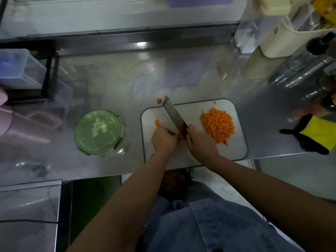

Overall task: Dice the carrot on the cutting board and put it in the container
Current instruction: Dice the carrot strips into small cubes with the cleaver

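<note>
A white cutting board (234, 148) with a green rim lies on the steel counter. A heap of diced carrot (218, 124) covers its right part. My right hand (200, 142) grips the handle of a broad knife (174, 115) whose blade points up and left. My left hand (163, 139) holds a small carrot piece (180, 135) against the board beside the blade. Another carrot chunk (157, 123) lies on the board's left side, and one piece (159, 100) sits off the board near the knife tip. A round glass container with a green lid (98, 131) stands left of the board.
A black and yellow item (314, 135) lies at the counter's right edge. Bottles and a cream tub (283, 40) crowd the back right. Plastic boxes and a black rack (49, 70) stand at the back left, a pink item (11, 124) at the far left.
</note>
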